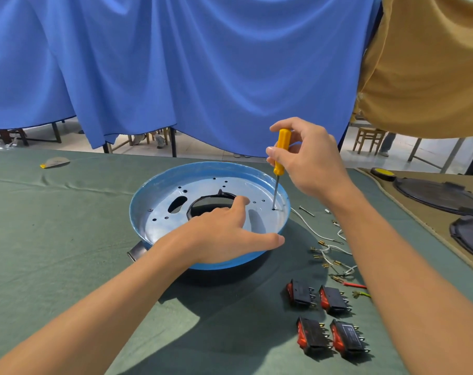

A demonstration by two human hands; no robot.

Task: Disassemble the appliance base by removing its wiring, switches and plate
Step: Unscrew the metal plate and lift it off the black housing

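Note:
A round blue appliance base lies open side up on the green cloth, with a silver perforated plate inside it. My left hand grips the base's near rim, thumb outside and fingers on the plate. My right hand pinches a yellow-handled screwdriver, held upright with its tip in a hole at the plate's right edge. Several black and red rocker switches lie to the right front. Loose white, red and green wires with brass terminals lie beside them.
Black round lids rest on a tan cloth at the right, with a yellow and black disc behind them. A small flat tan object lies far left. A blue curtain hangs behind the table; chairs and table legs stand beyond.

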